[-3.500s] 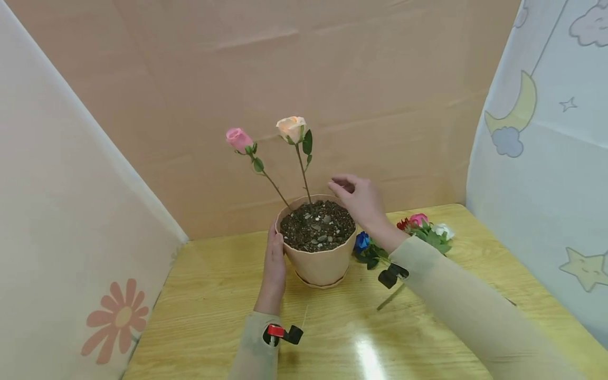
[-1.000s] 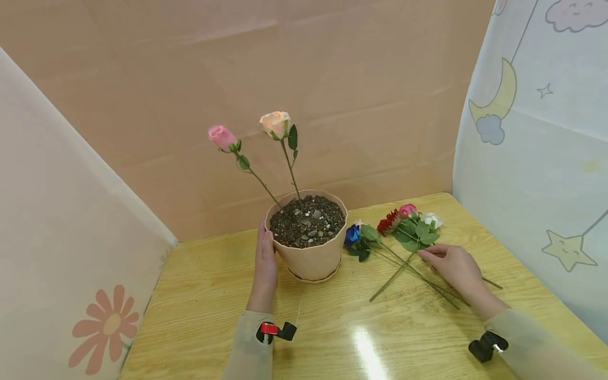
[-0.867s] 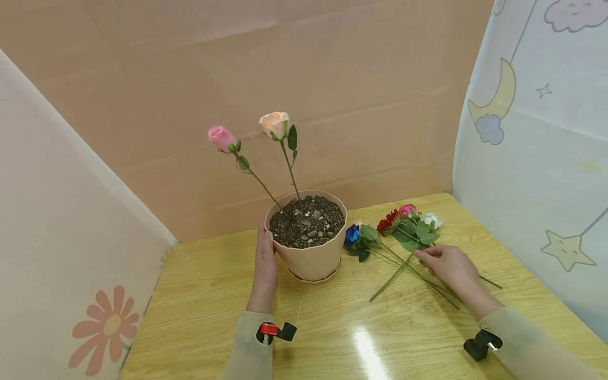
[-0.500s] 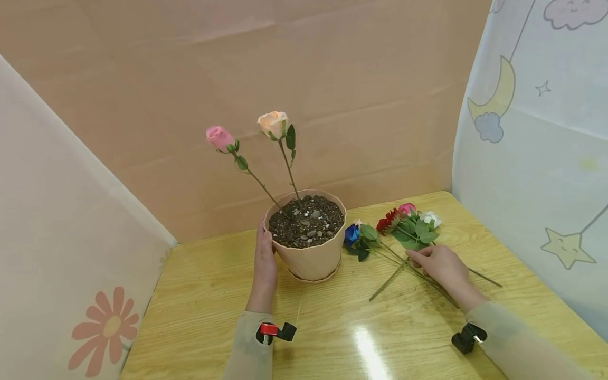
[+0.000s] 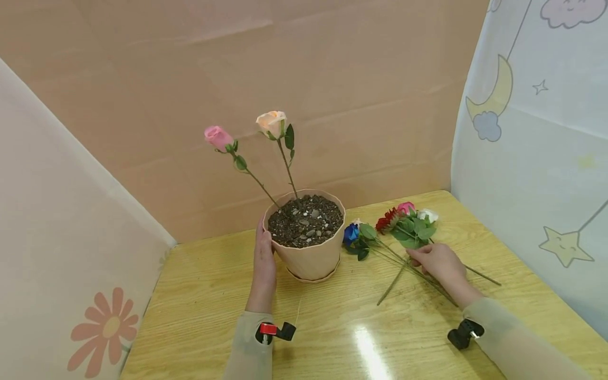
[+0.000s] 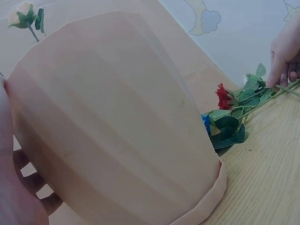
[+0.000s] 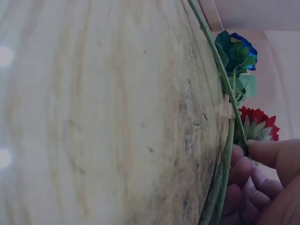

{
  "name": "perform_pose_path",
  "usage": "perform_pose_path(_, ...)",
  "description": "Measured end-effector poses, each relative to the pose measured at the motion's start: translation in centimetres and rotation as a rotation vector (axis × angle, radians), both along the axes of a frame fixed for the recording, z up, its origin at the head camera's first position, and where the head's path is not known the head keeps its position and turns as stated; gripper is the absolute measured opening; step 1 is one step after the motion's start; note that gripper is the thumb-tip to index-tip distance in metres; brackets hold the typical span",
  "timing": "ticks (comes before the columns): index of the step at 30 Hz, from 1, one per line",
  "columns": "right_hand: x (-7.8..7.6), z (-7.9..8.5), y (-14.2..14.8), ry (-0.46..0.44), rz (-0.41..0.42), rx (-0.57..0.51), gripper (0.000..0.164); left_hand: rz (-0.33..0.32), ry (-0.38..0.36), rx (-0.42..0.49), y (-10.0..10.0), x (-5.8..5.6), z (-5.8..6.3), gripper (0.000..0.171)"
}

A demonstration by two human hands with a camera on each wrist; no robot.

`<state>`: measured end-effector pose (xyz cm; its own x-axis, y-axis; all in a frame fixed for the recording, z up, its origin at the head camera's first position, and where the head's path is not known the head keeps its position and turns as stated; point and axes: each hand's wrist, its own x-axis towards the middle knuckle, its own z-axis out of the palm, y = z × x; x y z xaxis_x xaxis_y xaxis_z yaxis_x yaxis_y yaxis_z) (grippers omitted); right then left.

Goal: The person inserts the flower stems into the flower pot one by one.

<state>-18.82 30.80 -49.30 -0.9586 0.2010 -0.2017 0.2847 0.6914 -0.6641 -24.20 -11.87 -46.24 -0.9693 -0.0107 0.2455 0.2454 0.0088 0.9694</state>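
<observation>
My left hand [image 5: 264,264] holds the left side of a beige flowerpot [image 5: 311,261], its thumb near the rim and its fingers reaching round behind, partly hidden. Dark soil with pebbles fills the pot. A pink rose [image 5: 218,138] leans left out of the soil, and a cream rose [image 5: 272,124] stands beside it. Right of the pot, my right hand [image 5: 439,264] pinches a green flower stem [image 7: 220,58] between thumb and fingers. More stems [image 7: 225,171] lie beneath that hand. Close by are a red flower [image 5: 387,220], a bright pink rose [image 5: 406,208] and a white rose [image 5: 428,215].
A blue rose [image 5: 351,234] with green leaves lies against the pot's right side. The pot stands in a matching saucer [image 5: 313,279] on a wooden table [image 5: 214,295]. A plain backdrop [image 5: 361,95] rises behind, with printed cloth on both sides.
My right hand has come down from beside the pot to the flowers, then slid left along the stems. The pinched stem's lower end has shifted slightly right. My left hand has stayed on the pot.
</observation>
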Motion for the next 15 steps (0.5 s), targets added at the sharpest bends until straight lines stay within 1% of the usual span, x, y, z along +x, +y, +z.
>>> perform_pose_path(4, 0.2, 0.3, 0.0, 0.028, -0.033, -0.053, 0.050, 0.002, -0.010, -0.005, 0.0, 0.0, -0.1, 0.057)
perform_pose_path(8, 0.2, 1.0, 0.1, 0.086, -0.059, -0.096, 0.053, 0.003, -0.001, -0.022, -0.1, -0.1, -0.1, 0.056)
perform_pose_path(11, 0.1, 2.0, -0.1, 0.136, -0.071, -0.108, 0.058, 0.001, 0.003, -0.027, -0.1, -0.1, 0.0, 0.056)
perform_pose_path(15, -0.2, 4.0, -0.6, 0.212, -0.067, -0.125, 0.063, -0.010, -0.002, -0.014, -0.1, -0.1, 0.0, 0.056)
